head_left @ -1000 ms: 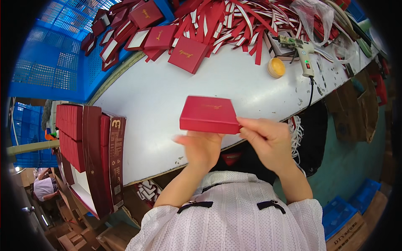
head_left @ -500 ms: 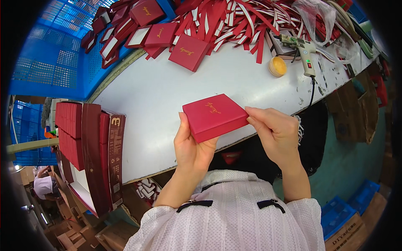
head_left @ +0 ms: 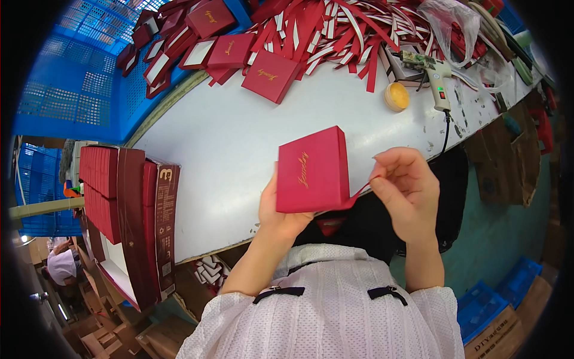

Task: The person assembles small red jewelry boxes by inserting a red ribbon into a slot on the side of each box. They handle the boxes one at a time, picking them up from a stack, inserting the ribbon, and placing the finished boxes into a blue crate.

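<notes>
A red square gift box (head_left: 311, 170) with gold lettering rests in my left hand (head_left: 278, 206), tilted so its top faces me. My left fingers wrap behind it and are mostly hidden. My right hand (head_left: 409, 188) pinches the end of a thin red ribbon (head_left: 360, 194) between thumb and fingertips. That ribbon runs from the box's lower right corner. Both hands are above the near edge of the white table (head_left: 221, 161).
Cut red and white ribbons (head_left: 329, 36) heap at the back, beside more red boxes (head_left: 271, 76) and a blue crate (head_left: 72, 84). A glue gun (head_left: 438, 84) and a yellow-filled round tub (head_left: 396, 96) lie at the right. At left stands a carton (head_left: 158, 221) of red boxes.
The box has turned in my left hand, its top now facing me more upright. My right hand has moved right, off the box's corner, drawing the red ribbon out from it.
</notes>
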A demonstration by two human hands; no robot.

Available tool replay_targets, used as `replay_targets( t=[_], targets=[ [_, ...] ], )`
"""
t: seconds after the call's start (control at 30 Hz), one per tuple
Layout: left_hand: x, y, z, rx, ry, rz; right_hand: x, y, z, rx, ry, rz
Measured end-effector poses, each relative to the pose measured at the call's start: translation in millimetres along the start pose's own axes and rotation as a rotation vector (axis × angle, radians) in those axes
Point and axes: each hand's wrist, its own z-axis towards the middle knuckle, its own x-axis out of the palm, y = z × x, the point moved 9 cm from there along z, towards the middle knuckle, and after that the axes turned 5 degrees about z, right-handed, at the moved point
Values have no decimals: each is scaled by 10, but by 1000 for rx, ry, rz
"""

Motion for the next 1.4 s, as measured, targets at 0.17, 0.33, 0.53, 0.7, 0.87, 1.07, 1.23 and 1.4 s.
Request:
replay_targets(
  t=[0.17, 0.33, 0.53, 0.7, 0.87, 1.07, 1.23, 1.4],
  targets=[
    [10, 168, 97, -90, 75, 116, 267, 196, -53, -251, 118, -388],
    [-27, 155, 82, -92, 161, 127, 234, 168, -80, -193, 63, -401],
    [-45, 212, 27, -121, 248, -42, -103, -259, 115, 29, -130, 91],
    [-244, -86, 69, 94, 50, 330, 419, -678, -155, 385, 183, 246],
    [-128, -500, 30, 376, -44, 1235, 523, -924, 4, 354, 317, -63],
    [-39, -620, -36, 347, 61, 1522, 761, -863, 352, 175, 533, -248],
    [-33, -660, -322, 295, 184, 1630, 470, -647, 1450, -377, 169, -760],
    [385, -1224, -1184, 577, 201, 1369, 240, -949, 2023, -522, 240, -1027]
  ],
)
